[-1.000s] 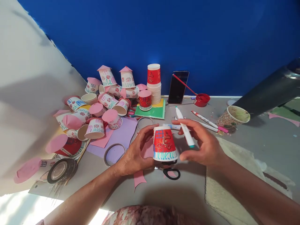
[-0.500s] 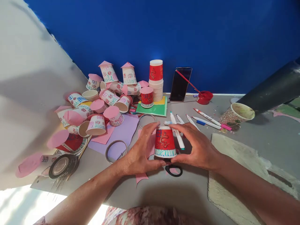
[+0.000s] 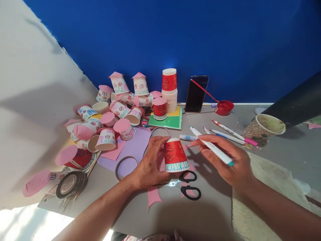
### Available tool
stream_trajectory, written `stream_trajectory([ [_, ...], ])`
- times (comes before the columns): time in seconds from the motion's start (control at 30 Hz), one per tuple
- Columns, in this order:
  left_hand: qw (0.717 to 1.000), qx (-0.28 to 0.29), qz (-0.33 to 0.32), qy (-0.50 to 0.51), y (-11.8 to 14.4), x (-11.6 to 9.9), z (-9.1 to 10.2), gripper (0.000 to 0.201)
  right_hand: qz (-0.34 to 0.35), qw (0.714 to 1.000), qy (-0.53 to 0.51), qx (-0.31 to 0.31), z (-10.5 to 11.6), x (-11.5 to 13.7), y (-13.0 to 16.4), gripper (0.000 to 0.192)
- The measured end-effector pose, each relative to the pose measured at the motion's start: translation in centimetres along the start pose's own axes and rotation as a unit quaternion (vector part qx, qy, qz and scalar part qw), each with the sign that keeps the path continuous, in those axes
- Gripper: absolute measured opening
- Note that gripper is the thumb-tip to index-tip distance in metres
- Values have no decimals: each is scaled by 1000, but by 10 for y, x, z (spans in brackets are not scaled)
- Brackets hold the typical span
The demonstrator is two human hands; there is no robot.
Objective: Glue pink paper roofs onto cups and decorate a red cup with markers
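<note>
My left hand (image 3: 149,164) grips an upside-down red paper cup (image 3: 176,154) by its side, thumb low and fingers near the top. The cup has gold figures, a blue mark at its left edge and green grass strokes along the lower rim. In my right hand (image 3: 235,164), to the right of the cup, a white marker (image 3: 213,149) with teal ends lies slanted between the fingers. Black-handled scissors (image 3: 192,193) rest on the table below the cup, by pink paper scraps (image 3: 153,198). Behind the hands lies a white tube with a blue label (image 3: 188,137).
Decorated cups (image 3: 105,139) with pink paper tops pile up at left. A stack of cups (image 3: 171,100) stands behind, beside a leaning phone (image 3: 197,93) and a red pot (image 3: 224,107). Several markers (image 3: 227,129) and a patterned cup (image 3: 260,129) lie at right; tape rolls (image 3: 117,167) at left.
My right hand has left the cup and moved right, with the marker now slanted in its fingers. My left hand alone holds the cup, which has turned. The scissors show more fully.
</note>
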State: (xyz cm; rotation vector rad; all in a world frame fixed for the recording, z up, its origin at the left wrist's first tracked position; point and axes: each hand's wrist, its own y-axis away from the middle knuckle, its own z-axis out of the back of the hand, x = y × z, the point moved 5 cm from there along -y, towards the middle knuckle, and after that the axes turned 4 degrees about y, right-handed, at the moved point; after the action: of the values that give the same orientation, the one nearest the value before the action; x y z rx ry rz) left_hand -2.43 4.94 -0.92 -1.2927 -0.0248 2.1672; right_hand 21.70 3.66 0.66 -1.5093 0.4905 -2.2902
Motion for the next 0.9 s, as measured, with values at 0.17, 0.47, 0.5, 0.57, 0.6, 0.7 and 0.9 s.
stream_trajectory([
  [0.17,999,19,27,11,0,5,-2,105,23,999,-33,-31,7,14,-3,19],
  [0.47,1000,19,7,-21,0,5,-8,106,34,999,26,9,-2,29,-1,10],
  [0.5,1000,20,6,-22,0,4,-9,104,42,999,28,16,-3,29,0,9],
  [0.57,999,22,9,-21,0,1,-8,101,65,997,27,33,-6,30,1,6],
  [0.6,999,23,11,-19,0,0,-8,100,78,996,27,41,-7,31,1,5],
  [0.7,1000,27,6,-14,-1,-4,-9,96,108,992,31,54,-8,33,1,4],
  [0.9,1000,20,-10,-22,-1,-4,-9,99,117,991,41,55,-10,35,2,4],
])
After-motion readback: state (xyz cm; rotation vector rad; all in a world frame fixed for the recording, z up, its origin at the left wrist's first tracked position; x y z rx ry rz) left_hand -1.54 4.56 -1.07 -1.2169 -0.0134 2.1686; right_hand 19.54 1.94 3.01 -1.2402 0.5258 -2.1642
